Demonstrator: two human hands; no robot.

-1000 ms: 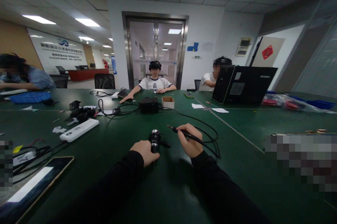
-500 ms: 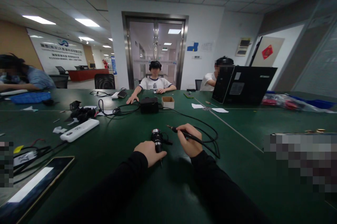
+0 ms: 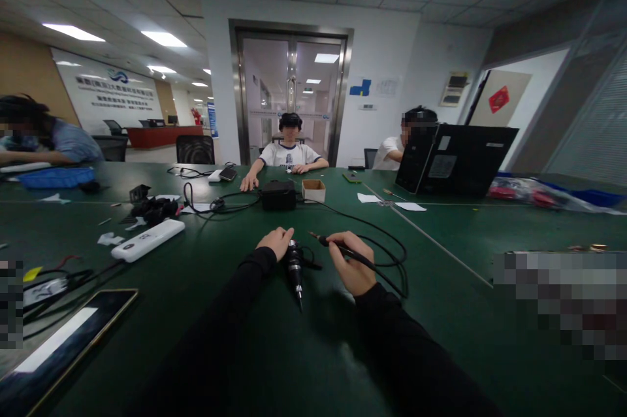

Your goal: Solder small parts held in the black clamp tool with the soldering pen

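Observation:
A black electric screwdriver (image 3: 295, 268) lies on the green table with its thin tip pointing toward me. At its far end is my left hand (image 3: 276, 243), fingers closed together around or against the top; what they grip there is hidden. My right hand (image 3: 353, 263) holds a black cable (image 3: 361, 259) in a pinch, its metal plug pointing left, a short way right of the screwdriver. From the hand the cable loops over the table.
Beyond my hands stand a black box (image 3: 277, 196) and a small open carton (image 3: 313, 191). A white power strip (image 3: 148, 240) and a phone (image 3: 73, 345) lie left. A black computer case (image 3: 455, 159) is at the back right. Several people sit around the table (image 3: 235, 371).
My left hand has moved forward from the screwdriver's middle to its far end, uncovering the body and tip. My right hand has barely moved.

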